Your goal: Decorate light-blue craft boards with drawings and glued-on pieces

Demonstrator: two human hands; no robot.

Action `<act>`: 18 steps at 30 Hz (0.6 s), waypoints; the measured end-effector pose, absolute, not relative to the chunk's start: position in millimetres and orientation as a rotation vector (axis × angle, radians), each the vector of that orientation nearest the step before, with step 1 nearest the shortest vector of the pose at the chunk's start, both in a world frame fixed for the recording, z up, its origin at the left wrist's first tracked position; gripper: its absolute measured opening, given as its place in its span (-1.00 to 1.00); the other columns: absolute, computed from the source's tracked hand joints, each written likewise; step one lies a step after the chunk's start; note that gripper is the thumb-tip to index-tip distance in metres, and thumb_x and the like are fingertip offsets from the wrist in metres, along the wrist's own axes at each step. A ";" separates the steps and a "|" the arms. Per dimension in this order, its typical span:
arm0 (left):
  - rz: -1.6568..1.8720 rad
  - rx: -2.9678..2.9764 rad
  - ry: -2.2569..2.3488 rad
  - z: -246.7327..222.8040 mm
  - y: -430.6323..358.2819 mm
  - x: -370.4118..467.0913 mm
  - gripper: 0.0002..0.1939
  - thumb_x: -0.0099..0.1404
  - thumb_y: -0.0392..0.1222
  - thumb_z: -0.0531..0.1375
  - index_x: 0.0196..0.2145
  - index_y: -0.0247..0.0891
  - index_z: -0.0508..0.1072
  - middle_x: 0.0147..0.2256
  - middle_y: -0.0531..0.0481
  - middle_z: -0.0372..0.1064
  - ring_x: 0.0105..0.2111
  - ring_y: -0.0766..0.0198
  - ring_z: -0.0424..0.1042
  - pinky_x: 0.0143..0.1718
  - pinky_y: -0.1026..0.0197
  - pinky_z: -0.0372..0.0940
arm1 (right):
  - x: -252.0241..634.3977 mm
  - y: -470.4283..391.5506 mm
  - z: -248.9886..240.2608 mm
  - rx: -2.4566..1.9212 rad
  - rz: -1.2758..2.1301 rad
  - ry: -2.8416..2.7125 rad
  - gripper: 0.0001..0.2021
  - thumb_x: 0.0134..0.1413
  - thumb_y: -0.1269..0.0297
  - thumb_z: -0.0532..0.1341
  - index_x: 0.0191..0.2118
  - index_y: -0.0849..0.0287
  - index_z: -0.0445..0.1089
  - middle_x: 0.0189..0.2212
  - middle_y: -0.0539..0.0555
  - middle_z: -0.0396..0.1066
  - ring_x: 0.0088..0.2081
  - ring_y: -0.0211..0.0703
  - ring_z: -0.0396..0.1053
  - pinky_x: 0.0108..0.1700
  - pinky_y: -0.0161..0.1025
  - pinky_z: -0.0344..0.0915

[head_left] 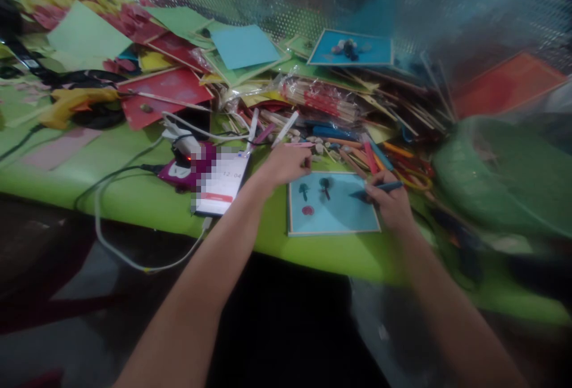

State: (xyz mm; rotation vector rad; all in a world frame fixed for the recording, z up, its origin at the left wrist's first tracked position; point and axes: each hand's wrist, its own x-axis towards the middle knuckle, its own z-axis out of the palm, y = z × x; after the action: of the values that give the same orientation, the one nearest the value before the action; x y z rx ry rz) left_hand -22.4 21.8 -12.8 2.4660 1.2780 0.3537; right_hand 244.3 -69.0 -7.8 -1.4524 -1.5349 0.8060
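Note:
My right hand [389, 200] grips a dark marker [389, 186] over the right side of a light blue picture card [333, 221]. The marker's tip end is blurred, and I cannot tell whether it touches the card. On the card are two dark green tree-like shapes and a round red shape [308, 211]. My left hand [288, 164] has its fingers curled at the card's upper left corner; what they hold, if anything, is hidden. A pink pen [299, 145] shows just behind its knuckles.
Left of my left arm, a phone [221, 188] lies by a purple power strip [206, 158] with cables. Behind are pebbles, markers, sticks and coloured cards. A yellow glue gun [74, 105] lies far left; a large green rounded object [504, 179] stands right.

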 end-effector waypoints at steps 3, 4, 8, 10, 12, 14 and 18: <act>0.335 2.455 1.289 -11.6 21.1 -22.1 -0.87 0.28 -0.24 0.24 -0.28 -0.22 0.61 -0.09 -0.06 0.62 0.10 0.04 0.52 0.11 0.07 0.36 | 244.8 -68.9 -9.3 -1.458 0.788 -1.539 -0.89 -0.04 0.25 0.28 -0.45 0.06 0.31 -0.63 -0.10 0.31 -0.54 -0.22 0.29 -0.43 -0.25 0.23; 0.330 2.452 1.293 -10.9 20.7 -21.9 -0.87 0.28 -0.24 0.24 -0.27 -0.22 0.62 -0.08 -0.07 0.62 0.09 0.04 0.53 0.11 0.06 0.37 | 245.2 -68.7 -10.1 -1.462 0.783 -1.538 -0.88 -0.03 0.24 0.28 -0.45 0.06 0.31 -0.63 -0.10 0.31 -0.54 -0.22 0.29 -0.43 -0.25 0.23; 0.326 2.448 1.307 -8.9 19.2 -21.7 -0.86 0.29 -0.23 0.24 -0.25 -0.22 0.62 -0.06 -0.06 0.62 0.11 0.03 0.52 0.13 0.05 0.36 | 247.0 -67.4 -14.2 -1.473 0.765 -1.519 -0.88 -0.02 0.25 0.29 -0.43 0.06 0.32 -0.62 -0.10 0.31 -0.54 -0.23 0.29 -0.42 -0.25 0.24; 0.327 2.446 1.305 -8.5 18.9 -21.7 -0.87 0.29 -0.23 0.24 -0.26 -0.21 0.61 -0.01 -0.05 0.61 0.15 0.04 0.49 0.15 0.06 0.35 | 247.8 -66.6 -15.9 -1.470 0.754 -1.506 -0.88 -0.01 0.25 0.30 -0.42 0.07 0.32 -0.60 -0.10 0.32 -0.52 -0.22 0.30 -0.40 -0.25 0.26; 0.327 2.450 1.299 -8.6 19.2 -21.7 -0.88 0.28 -0.23 0.24 -0.27 -0.21 0.61 0.04 -0.04 0.59 0.19 0.04 0.46 0.18 0.06 0.33 | 248.5 -65.6 -17.2 -1.466 0.743 -1.497 -0.87 0.00 0.23 0.30 -0.42 0.07 0.32 -0.60 -0.09 0.32 -0.51 -0.21 0.32 -0.39 -0.24 0.28; 0.317 2.453 1.299 -9.2 19.8 -21.7 -0.88 0.29 -0.22 0.24 -0.28 -0.21 0.61 0.04 -0.03 0.59 0.19 0.05 0.46 0.20 0.05 0.31 | 249.0 -64.8 -18.1 -1.469 0.735 -1.484 -0.86 0.01 0.22 0.30 -0.41 0.07 0.33 -0.59 -0.09 0.33 -0.50 -0.20 0.35 -0.38 -0.24 0.31; 0.314 2.463 1.298 -9.9 20.6 -21.6 -0.88 0.29 -0.21 0.25 -0.27 -0.20 0.61 0.03 -0.03 0.59 0.18 0.05 0.46 0.21 0.03 0.29 | 249.0 -63.5 -19.4 -1.486 0.752 -1.434 -0.84 0.01 0.20 0.32 -0.39 0.07 0.32 -0.55 -0.09 0.34 -0.49 -0.20 0.41 -0.39 -0.25 0.37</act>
State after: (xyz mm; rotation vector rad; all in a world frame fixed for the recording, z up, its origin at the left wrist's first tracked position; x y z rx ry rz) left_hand -21.6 20.6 -9.9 2.4631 1.2980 0.3139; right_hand 249.0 -63.5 -19.4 -1.4861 -1.4343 0.7519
